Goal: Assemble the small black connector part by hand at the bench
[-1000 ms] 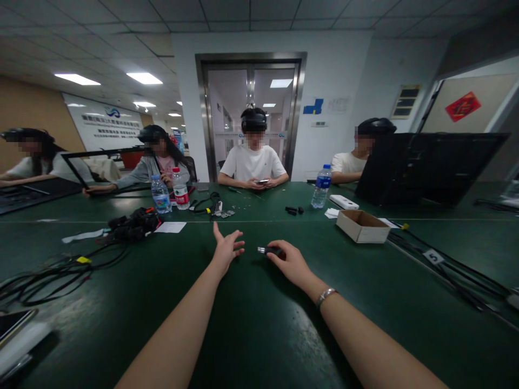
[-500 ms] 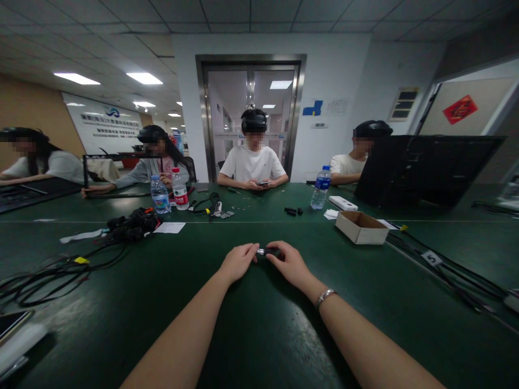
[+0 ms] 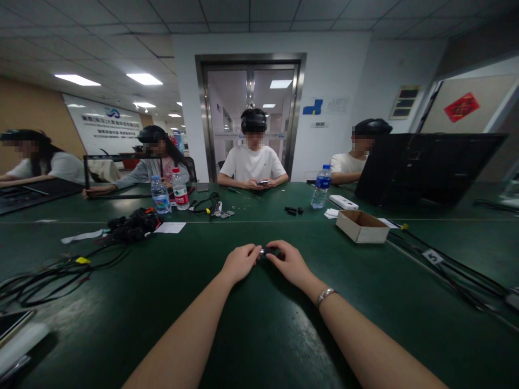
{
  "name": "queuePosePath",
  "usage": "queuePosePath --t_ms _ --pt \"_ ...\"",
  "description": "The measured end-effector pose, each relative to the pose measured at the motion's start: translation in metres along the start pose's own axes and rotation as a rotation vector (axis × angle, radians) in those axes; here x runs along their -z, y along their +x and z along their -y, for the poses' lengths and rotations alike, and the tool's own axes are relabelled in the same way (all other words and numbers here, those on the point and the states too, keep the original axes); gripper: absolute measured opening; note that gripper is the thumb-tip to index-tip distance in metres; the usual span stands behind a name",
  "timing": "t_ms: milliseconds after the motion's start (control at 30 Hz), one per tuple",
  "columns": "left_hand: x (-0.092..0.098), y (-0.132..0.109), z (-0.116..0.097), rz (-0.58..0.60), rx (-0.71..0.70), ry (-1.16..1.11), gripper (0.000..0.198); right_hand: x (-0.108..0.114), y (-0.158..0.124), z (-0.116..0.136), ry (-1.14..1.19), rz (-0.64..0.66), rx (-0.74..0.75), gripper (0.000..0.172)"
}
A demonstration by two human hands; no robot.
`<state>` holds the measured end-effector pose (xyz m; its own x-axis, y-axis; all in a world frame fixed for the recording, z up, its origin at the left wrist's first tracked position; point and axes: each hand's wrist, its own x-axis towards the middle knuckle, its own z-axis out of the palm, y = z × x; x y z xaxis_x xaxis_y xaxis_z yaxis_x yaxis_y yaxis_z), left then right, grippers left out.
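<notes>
On the dark green table (image 3: pixel 259 335), my left hand (image 3: pixel 240 262) and my right hand (image 3: pixel 288 263) meet over a small black part with a silver metal end (image 3: pixel 263 252). The fingers of both hands are pinched on it, the left at the metal end and the right around the black body. Most of the part is hidden by my fingers. A metal bracelet (image 3: pixel 325 295) sits on my right wrist.
An open cardboard box (image 3: pixel 362 226) stands right of centre. A black cable bundle (image 3: pixel 132 225) and loose cables (image 3: pixel 48 275) lie at the left, and more cables (image 3: pixel 454 270) at the right. Water bottles (image 3: pixel 160 195), a bottle (image 3: pixel 321 187) and small parts (image 3: pixel 222 211) lie farther back. Several people sit opposite.
My left hand, open and spread a second ago, came right and closed on the part's metal end. My right hand has held the part in place throughout.
</notes>
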<state>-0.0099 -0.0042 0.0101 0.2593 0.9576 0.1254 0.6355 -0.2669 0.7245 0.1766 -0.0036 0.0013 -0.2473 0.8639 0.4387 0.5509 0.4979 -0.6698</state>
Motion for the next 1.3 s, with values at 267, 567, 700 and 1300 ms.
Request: queuePosePath --t_ms 267,567,700,1300 --pt "0.001 0.001 0.005 0.033 -0.031 -0.131 0.037 0.001 0.000 -0.002 -0.014 0.003 -0.008 0.019" --pt "-0.003 0.007 0.014 0.006 -0.083 -0.214 0.027 0.002 -0.001 0.002 -0.024 0.010 -0.009 0.018" --pt "-0.004 0.008 0.016 -0.002 -0.078 -0.224 0.027 0.001 -0.001 0.001 -0.020 0.008 -0.007 0.018" --pt "0.000 0.007 0.011 0.007 -0.018 -0.092 0.046 0.000 -0.001 -0.004 -0.020 -0.001 0.005 0.018"
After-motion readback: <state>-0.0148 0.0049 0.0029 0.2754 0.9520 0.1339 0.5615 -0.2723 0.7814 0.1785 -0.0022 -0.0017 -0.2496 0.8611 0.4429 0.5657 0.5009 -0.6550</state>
